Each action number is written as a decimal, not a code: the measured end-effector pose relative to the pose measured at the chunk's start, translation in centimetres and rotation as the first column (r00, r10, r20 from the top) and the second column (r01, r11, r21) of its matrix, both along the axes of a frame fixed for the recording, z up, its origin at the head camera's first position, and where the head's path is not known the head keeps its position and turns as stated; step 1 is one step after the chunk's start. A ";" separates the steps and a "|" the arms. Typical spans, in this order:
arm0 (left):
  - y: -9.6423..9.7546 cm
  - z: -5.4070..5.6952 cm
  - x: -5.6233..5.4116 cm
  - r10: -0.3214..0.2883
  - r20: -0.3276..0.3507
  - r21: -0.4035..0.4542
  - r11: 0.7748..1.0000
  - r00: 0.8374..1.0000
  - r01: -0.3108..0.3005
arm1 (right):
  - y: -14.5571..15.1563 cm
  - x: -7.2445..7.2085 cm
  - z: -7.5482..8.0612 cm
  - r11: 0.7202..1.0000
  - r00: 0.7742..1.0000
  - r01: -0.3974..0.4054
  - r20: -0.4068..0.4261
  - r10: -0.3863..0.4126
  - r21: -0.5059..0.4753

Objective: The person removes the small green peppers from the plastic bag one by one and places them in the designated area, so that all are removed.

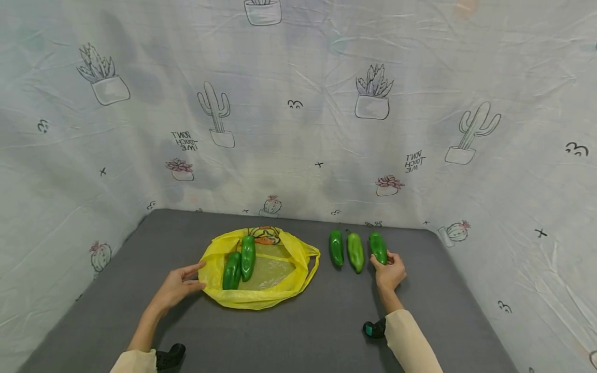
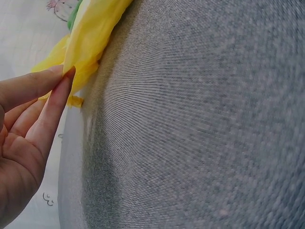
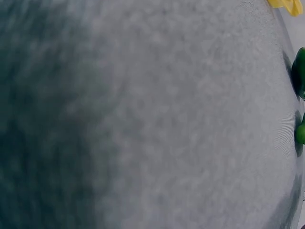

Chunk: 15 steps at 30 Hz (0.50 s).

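Note:
A yellow plastic bag (image 1: 242,299) lies with its mouth spread wide on the table, two green peppers (image 1: 248,259) inside at its left part. My left hand (image 1: 173,289) is at the bag's left side; in the left wrist view its thumb and finger (image 2: 55,102) pinch the bag's edge (image 2: 90,33). To the right, my right hand (image 1: 392,272) grips the lower end of a dark green pepper (image 1: 378,246) between thumb and fingers. Left of it lie a lighter green pepper (image 1: 355,252) and a darker one (image 1: 336,248). The right wrist view does not show the right hand.
A dark grey cloth covers the table (image 1: 280,342). White fabric (image 1: 298,134) printed with cactus drawings hangs behind and at both sides. The bag's handle loop (image 1: 313,261) reaches toward the peppers on the right. Black devices (image 1: 375,329) sit at both wrists.

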<state>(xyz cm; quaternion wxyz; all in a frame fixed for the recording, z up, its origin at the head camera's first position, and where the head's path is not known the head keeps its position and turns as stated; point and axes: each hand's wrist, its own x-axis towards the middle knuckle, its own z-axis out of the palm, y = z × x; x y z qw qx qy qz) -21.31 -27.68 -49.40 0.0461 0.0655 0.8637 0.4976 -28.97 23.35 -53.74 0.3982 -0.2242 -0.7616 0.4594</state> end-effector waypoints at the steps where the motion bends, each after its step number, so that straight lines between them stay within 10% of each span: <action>1: 0.0 0.0 0.0 0.000 -0.001 -0.001 1.000 1.000 0.000 | 0.0 0.0 0.0 1.000 1.000 -0.005 -0.003 0.005 0.004; 15: -0.2 -0.2 -0.1 0.005 -0.003 0.002 1.000 1.000 -0.005 | 0.0 -0.2 0.0 0.999 0.999 -0.048 0.013 0.048 0.000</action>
